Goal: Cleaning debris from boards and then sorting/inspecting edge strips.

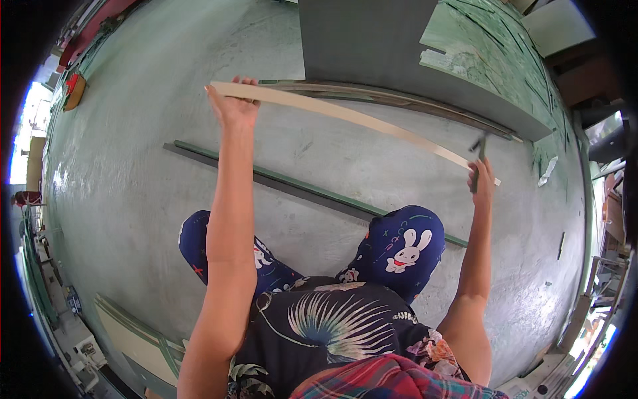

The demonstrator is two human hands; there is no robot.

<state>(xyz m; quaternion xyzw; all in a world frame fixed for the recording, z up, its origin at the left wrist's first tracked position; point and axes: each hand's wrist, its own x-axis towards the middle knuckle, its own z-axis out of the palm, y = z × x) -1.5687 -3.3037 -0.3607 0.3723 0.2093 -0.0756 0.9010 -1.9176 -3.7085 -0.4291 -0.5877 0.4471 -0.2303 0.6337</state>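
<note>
A long, thin beige strip [352, 118] slants across in front of me, raised above the floor. Its left end rests in my left hand [238, 110], with the fingers curled round behind it and the thumb at the tip. My right hand [484, 178] is closed at the strip's other end, which pokes out a little past it. That same hand grips a dark hammer [480, 147], slightly blurred, its head pointing away from me. Between my arms, a dark green-grey bar [292, 187] lies on the floor just ahead of my knees.
Beyond the strip, a large dark grey panel [365, 43] and several long strips [392, 98] lie on the grey floor [133, 173]. Scraps [505, 33] litter the far right. A red-and-tan object [75, 90] sits far left, and pale boards [126, 326] lie near left.
</note>
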